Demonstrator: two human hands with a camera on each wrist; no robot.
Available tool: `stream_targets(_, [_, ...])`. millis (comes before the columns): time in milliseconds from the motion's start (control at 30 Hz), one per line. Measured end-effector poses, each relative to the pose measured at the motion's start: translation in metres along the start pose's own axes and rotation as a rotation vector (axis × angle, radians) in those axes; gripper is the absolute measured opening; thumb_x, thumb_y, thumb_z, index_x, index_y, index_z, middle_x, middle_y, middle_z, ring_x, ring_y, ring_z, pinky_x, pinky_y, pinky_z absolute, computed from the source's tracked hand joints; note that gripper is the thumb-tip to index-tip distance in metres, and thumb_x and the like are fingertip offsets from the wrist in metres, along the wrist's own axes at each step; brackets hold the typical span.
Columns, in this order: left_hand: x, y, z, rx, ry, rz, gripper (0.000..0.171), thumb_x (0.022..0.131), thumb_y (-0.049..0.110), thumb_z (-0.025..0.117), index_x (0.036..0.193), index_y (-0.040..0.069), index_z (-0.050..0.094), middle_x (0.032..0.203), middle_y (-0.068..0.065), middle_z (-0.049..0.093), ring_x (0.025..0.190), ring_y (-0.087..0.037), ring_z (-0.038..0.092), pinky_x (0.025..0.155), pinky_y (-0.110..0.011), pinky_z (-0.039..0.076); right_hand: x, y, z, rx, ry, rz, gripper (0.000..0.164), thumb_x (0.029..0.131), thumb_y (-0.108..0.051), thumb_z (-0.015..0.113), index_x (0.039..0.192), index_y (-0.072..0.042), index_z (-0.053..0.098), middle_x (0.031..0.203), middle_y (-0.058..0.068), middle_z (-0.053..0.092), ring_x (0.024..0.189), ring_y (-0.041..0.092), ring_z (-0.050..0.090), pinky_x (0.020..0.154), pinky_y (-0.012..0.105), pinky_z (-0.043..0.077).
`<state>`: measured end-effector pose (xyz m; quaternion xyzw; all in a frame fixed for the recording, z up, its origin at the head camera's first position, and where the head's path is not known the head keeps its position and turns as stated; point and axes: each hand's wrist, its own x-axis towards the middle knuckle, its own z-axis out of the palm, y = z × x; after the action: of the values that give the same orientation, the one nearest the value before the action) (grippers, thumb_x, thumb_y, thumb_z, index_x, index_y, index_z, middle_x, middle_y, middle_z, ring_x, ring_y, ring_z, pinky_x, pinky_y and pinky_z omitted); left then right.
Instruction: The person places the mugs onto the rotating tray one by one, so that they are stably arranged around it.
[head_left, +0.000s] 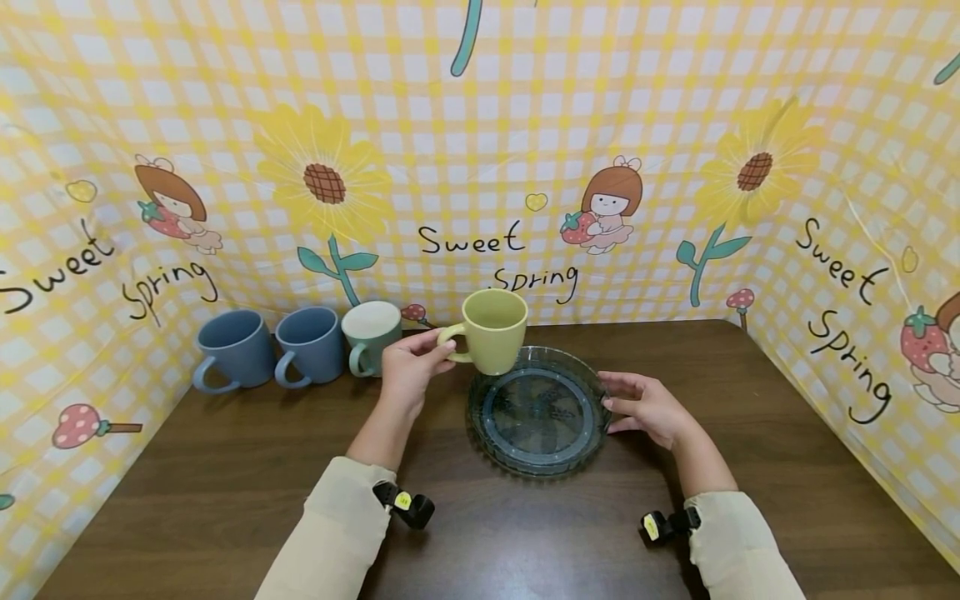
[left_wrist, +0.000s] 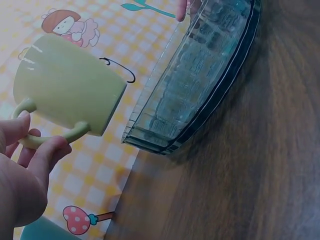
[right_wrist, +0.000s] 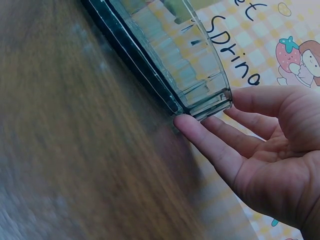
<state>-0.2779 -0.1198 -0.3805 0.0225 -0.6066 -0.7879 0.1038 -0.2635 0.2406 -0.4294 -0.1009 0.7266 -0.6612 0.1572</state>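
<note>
My left hand [head_left: 412, 367] pinches the handle of a yellow-green mug [head_left: 497, 333] between thumb and fingers. The mug is upright, raised above the table, and overlaps the far left rim of a round clear glass dish [head_left: 543, 467] in the head view. That dish has a ribbed wall and a patterned bottom. At its right side, my right hand [head_left: 648, 408] holds the wall, one digit at the rim and another low by the base, as the right wrist view shows. In the left wrist view the mug [left_wrist: 67, 82] is beside the dish wall [left_wrist: 185, 85].
Along the back left of the brown wooden table [head_left: 225, 500] stand two blue mugs [head_left: 243, 350] [head_left: 311, 346] and a green mug [head_left: 378, 333] with a white inside. A checked cloth [head_left: 480, 150] with flowers and lettering hangs round the back and sides.
</note>
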Motion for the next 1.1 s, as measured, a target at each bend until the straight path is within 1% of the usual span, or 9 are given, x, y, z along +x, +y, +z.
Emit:
stream_targets(200, [0.000,-0.002,0.005,0.002,-0.010,-0.020,0.032,0.083,-0.007,0.073,0.114,-0.013,0.066,0.085,-0.007,0.066,0.072,-0.014,0.069,0.065,-0.029,0.061,-0.001,0.000,0.001,-0.001,-0.002,-0.002,0.057,0.096,0.002,0.056,0.147,0.009,0.031,0.149,0.032,0.029,0.125,0.038,0.043,0.078,0.045,0.060])
stream_targets(333, [0.000,-0.002,0.009,-0.015,-0.019,-0.045,0.032,0.084,-0.008,0.072,0.114,-0.013,0.065,0.085,-0.006,0.066,0.072,-0.014,0.069,0.065,-0.029,0.061,-0.002,0.001,0.001,-0.004,-0.002,-0.005,0.057,0.096,0.002,0.056,0.147,0.009,0.031,0.149,0.032,0.029,0.123,0.036,0.045,0.077,0.044,0.060])
stream_targets(600, [0.004,-0.006,0.013,-0.037,-0.049,-0.079,0.031,0.084,-0.009,0.072,0.114,-0.012,0.066,0.085,-0.006,0.067,0.072,-0.016,0.070,0.067,-0.031,0.061,-0.001,0.000,0.001,0.000,-0.003,-0.009,0.057,0.096,0.002,0.057,0.146,0.010,0.031,0.149,0.032,0.029,0.125,0.037,0.043,0.077,0.045,0.060])
stream_targets(900, [0.009,-0.008,0.022,-0.026,-0.079,-0.106,0.032,0.084,-0.008,0.072,0.115,-0.011,0.065,0.089,-0.010,0.067,0.071,-0.015,0.069,0.066,-0.030,0.061,-0.001,-0.002,0.001,0.004,0.002,-0.006,0.057,0.096,0.003,0.056,0.146,0.011,0.031,0.149,0.032,0.029,0.124,0.036,0.044,0.077,0.045,0.060])
stream_targets(1100, [0.015,-0.014,0.026,-0.013,-0.111,-0.133,0.031,0.084,-0.009,0.071,0.114,-0.009,0.067,0.087,-0.007,0.068,0.072,-0.015,0.070,0.067,-0.030,0.061,-0.001,-0.002,0.001,0.003,0.003,-0.001,0.057,0.095,0.003,0.057,0.146,0.010,0.031,0.149,0.032,0.029,0.123,0.036,0.044,0.078,0.045,0.060])
